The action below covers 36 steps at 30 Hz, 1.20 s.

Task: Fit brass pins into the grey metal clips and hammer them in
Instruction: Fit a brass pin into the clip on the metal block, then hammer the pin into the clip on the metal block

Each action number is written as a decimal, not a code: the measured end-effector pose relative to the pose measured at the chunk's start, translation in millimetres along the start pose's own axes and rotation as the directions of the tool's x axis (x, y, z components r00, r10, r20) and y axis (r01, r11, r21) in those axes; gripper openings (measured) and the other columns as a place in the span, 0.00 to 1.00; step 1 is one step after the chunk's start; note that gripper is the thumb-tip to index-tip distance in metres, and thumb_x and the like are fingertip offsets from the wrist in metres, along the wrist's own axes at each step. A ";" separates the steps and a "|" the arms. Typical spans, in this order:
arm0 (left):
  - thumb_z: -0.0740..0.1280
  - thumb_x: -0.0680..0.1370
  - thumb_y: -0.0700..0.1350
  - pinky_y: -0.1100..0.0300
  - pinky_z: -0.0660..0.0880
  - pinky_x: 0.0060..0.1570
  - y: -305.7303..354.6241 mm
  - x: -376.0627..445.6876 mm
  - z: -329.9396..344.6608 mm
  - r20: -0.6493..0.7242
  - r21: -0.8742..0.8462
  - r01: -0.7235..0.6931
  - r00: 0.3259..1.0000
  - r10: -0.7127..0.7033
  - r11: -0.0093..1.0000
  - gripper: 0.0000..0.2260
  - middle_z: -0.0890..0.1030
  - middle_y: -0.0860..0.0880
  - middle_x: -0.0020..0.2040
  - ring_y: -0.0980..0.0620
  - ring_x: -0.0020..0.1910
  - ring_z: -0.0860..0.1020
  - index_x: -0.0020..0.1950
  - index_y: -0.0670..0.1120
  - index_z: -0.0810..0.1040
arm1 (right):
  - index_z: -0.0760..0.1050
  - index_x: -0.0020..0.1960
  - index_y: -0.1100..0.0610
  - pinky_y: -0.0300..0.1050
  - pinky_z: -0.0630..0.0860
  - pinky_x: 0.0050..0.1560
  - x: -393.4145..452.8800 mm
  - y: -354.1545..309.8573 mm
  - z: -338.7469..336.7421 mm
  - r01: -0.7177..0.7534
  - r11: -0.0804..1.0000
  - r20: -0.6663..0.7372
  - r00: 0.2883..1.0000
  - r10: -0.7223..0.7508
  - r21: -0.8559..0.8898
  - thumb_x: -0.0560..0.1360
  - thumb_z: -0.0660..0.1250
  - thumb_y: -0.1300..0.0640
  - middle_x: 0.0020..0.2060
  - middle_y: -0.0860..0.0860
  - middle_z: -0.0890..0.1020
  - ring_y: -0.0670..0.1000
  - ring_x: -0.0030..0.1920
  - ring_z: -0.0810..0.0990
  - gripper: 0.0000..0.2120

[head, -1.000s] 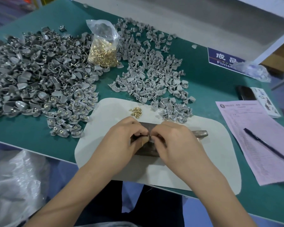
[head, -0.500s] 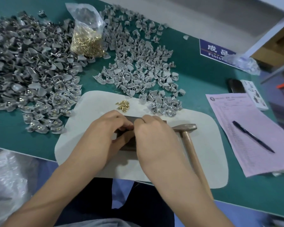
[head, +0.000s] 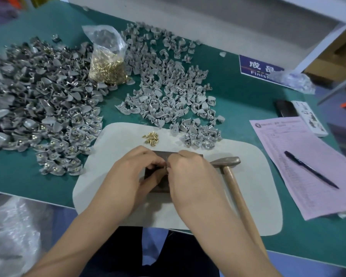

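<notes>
Brass pins (head: 151, 138), a small loose heap, sit on the pale mat (head: 116, 148) just above the hands; bulk stock is in the clear bag (head: 107, 63) further back on the green counter (head: 248, 108). Both hands meet over the dark steel block (head: 160, 184) mid-mat: left hand (head: 132, 176) and right hand (head: 190, 176) have fingers curled in, tips touching at one small spot. Looks like clip plus pin pinched between them, but the part itself is hidden, so I can't tell exactly what each hand holds. My read: fitting step, not hammering yet. Hammer (head: 233, 182) lies untouched just right of the block, head by the right hand. Handling judgement: clips are small, stiff cast metal, light, odd-shaped, so pinch by the flat wing sides; pins are tiny, smooth, prone to roll, so take by the head with fingertips only. Unpinned grey clips (head: 168, 92) piled behind the mat, pile showing brass (head: 48, 108) to the left.
</notes>
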State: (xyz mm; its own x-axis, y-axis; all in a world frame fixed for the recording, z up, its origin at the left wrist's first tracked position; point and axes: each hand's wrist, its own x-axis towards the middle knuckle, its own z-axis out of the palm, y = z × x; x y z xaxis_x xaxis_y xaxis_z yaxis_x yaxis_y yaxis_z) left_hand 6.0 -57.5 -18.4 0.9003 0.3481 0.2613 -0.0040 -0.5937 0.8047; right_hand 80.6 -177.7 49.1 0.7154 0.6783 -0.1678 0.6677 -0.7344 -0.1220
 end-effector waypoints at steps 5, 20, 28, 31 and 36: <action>0.76 0.74 0.38 0.72 0.71 0.47 -1.4 0.9 0.9 0.002 -0.013 0.007 1.000 -0.007 1.000 0.09 0.78 0.58 0.45 0.59 0.47 0.78 0.48 0.51 0.83 | 0.78 0.56 0.52 0.47 0.72 0.46 -2.9 15.0 4.9 0.038 0.995 -0.063 0.998 -0.032 0.091 0.81 0.63 0.53 0.52 0.49 0.79 0.55 0.55 0.79 0.07; 0.74 0.76 0.46 0.61 0.74 0.46 1.9 2.7 0.1 0.038 0.075 0.023 0.999 -0.026 0.997 0.03 0.76 0.60 0.45 0.58 0.46 0.77 0.46 0.55 0.83 | 0.71 0.60 0.55 0.55 0.72 0.41 -50.1 109.9 46.5 -0.392 0.867 -0.205 0.863 0.462 0.307 0.85 0.55 0.50 0.54 0.54 0.74 0.60 0.44 0.78 0.11; 0.77 0.73 0.45 0.53 0.77 0.43 2.4 9.6 -2.0 0.049 0.051 0.042 0.998 -0.044 0.998 0.05 0.78 0.57 0.41 0.57 0.41 0.78 0.45 0.55 0.86 | 0.66 0.55 0.39 0.55 0.76 0.37 -58.1 70.9 13.1 -0.013 0.938 -0.233 0.967 0.099 0.346 0.81 0.40 0.33 0.34 0.47 0.78 0.54 0.34 0.76 0.19; 0.78 0.73 0.45 0.50 0.77 0.42 4.2 11.3 -1.5 0.043 0.047 0.019 0.999 -0.021 0.999 0.05 0.78 0.56 0.40 0.56 0.39 0.78 0.46 0.54 0.87 | 0.65 0.55 0.40 0.57 0.75 0.36 -55.8 67.3 15.6 -0.004 0.948 -0.213 0.974 0.075 0.318 0.80 0.38 0.32 0.33 0.48 0.77 0.57 0.34 0.75 0.21; 0.77 0.73 0.46 0.50 0.76 0.42 3.2 9.6 -3.0 0.033 0.033 0.008 0.999 -0.009 0.999 0.03 0.78 0.55 0.40 0.55 0.39 0.78 0.46 0.53 0.87 | 0.70 0.59 0.47 0.51 0.65 0.28 -56.3 53.1 20.4 -0.028 0.969 -0.310 0.945 0.105 0.244 0.83 0.42 0.38 0.27 0.42 0.67 0.57 0.29 0.69 0.22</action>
State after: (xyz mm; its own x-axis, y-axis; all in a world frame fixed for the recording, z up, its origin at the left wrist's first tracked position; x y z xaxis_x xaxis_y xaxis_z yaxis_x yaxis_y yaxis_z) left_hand 13.3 -53.9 -11.7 0.9141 0.3296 0.2362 0.0179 -0.6147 0.7886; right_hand 71.5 -255.4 32.1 0.8101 0.5713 0.1319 0.5770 -0.7367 -0.3526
